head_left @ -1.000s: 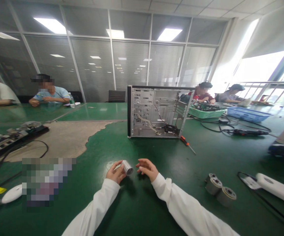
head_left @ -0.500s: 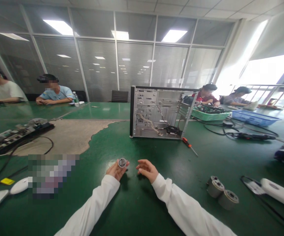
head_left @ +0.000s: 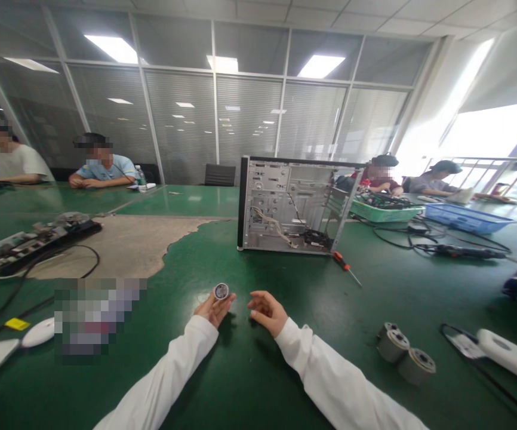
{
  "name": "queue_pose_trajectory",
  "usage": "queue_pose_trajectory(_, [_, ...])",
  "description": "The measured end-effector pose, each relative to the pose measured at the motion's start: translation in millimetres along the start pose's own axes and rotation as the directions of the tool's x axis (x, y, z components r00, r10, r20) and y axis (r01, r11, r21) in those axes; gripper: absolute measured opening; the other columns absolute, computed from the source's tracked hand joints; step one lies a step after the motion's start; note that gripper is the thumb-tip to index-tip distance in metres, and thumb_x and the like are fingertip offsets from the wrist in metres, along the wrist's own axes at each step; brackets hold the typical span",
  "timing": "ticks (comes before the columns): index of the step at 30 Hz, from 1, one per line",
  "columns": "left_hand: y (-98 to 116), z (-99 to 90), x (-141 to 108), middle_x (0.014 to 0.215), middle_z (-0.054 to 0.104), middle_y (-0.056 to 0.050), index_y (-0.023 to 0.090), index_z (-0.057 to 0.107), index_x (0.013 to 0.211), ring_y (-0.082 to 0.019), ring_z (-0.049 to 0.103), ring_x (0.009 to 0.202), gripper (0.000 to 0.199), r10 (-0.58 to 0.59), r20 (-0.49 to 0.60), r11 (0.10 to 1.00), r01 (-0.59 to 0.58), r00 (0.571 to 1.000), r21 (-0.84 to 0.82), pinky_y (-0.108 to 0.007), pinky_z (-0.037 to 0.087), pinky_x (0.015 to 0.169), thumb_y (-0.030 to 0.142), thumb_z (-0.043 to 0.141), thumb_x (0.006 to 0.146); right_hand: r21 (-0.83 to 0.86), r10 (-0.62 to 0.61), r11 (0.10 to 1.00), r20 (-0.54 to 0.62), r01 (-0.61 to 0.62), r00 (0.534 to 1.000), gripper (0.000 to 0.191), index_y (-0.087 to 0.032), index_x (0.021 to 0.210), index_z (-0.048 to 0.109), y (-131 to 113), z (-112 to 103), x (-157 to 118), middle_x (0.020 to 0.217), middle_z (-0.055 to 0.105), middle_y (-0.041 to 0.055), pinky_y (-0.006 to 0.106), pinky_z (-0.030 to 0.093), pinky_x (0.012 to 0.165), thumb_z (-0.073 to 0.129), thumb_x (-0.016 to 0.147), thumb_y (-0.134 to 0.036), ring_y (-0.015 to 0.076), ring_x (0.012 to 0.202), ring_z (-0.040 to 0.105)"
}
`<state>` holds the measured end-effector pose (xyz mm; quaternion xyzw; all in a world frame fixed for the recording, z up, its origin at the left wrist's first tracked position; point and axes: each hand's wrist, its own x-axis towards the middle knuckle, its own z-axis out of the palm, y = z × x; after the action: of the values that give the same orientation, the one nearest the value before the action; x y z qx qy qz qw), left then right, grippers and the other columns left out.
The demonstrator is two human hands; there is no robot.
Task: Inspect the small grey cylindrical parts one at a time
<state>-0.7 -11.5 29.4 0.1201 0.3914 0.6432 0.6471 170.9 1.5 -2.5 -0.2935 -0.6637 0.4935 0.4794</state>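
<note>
My left hand (head_left: 210, 310) has turned the metal cylinder (head_left: 221, 291) it holds end-on to my camera; my right hand (head_left: 273, 315) curves loosely, empty.

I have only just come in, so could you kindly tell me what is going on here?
The camera wearer's left hand holds a small metal cylinder, one end facing the camera. The right hand is nearby, holding nothing visible. Beyond are an open computer case and a screwdriver; two larger metal cylinders stand to the right.
</note>
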Motion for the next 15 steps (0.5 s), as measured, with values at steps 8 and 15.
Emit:
queue_pose_trajectory(8, [-14.2,1.1,2.5,0.054,0.062,-0.005,0.013,0.044,0.071,-0.015,0.061,0.052,0.015,0.026,0.012,0.97,-0.028,1.0,0.241,-0.024,0.052,0.052,0.012,0.058,0.068,-0.368,-0.276,0.888,0.057,0.277,0.96,0.058,-0.022,0.114,0.033,-28.5,9.0,-12.2,0.108,0.042,0.0091,0.024,0.045,0.054,0.054,0.061,-0.012,0.0097,0.064,0.052])
queue_pose_trajectory(15, [-26.1,-0.2,4.6,0.049,0.054,0.004,0.017,0.037,0.071,-0.013,0.059,0.048,0.031,0.159,0.015,0.909,-0.152,0.987,0.388,-0.027,0.051,0.048,0.02,0.066,0.061,-0.427,-0.315,0.846,0.084,0.32,0.945,0.059,-0.022,0.116,0.034,-28.7,9.9,-13.2,0.106,0.044,0.0088,0.025,0.047,0.056,0.052,0.061,-0.011,0.011,0.066,0.051])
